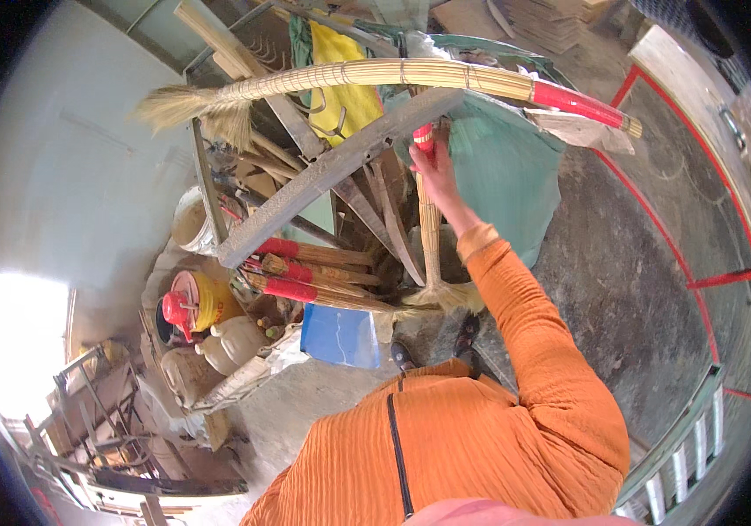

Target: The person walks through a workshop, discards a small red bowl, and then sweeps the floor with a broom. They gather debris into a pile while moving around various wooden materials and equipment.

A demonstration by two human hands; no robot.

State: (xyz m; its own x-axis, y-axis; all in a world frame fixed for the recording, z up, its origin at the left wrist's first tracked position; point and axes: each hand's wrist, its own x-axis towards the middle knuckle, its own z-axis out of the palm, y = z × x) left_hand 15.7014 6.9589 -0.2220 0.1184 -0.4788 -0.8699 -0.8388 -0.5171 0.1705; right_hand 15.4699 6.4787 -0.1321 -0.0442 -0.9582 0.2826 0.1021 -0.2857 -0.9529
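My right hand, at the end of an orange sleeve, is closed around the upper part of a straw broom. This broom stands nearly upright, its red-wrapped end at the top and its bristles fanned out on the floor. Across the top of a grey metal bar lies a longer straw broom, bristles to the left and red-wrapped end to the right. Several more red-wrapped straw brooms lie in a bunch to the left of the held one. My left hand is out of sight.
A blue sheet lies near my feet. At the left stand a yellow bucket, a white bucket and plastic jugs. A green sheet hangs behind my right hand. Red lines mark the floor at right.
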